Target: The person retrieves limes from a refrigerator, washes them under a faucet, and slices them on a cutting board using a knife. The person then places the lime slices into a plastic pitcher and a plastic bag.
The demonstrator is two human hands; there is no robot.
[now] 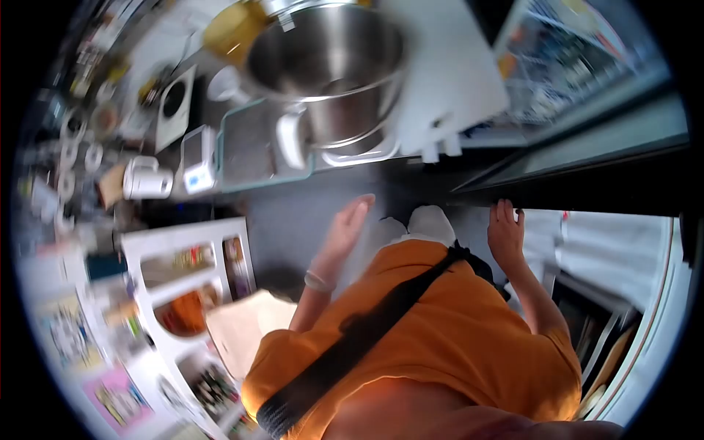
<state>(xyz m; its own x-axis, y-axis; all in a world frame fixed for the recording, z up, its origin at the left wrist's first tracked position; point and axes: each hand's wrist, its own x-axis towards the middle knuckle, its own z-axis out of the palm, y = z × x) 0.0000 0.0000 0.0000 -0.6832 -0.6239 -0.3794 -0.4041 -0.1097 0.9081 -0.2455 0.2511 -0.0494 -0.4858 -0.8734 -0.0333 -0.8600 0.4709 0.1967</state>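
The left hand (346, 229) is released: its fingers are loosely extended in the air, and nothing is seen in it. The right hand (506, 233) is at the near edge of the dark-framed glass panel (609, 158), which lies ahead of this hand and to its right. Its fingertips meet this edge, or come very near; whether they grasp it or only rest there, I cannot tell. So the right hand has reached the panel, I judge, but one picture does not show if the panel is moving, or how much movement is left. The big metal pot (326, 66) is upright, ahead of the left hand, with no hand on it. The white board (455, 88) is between pot and panel, farther ahead than both hands.
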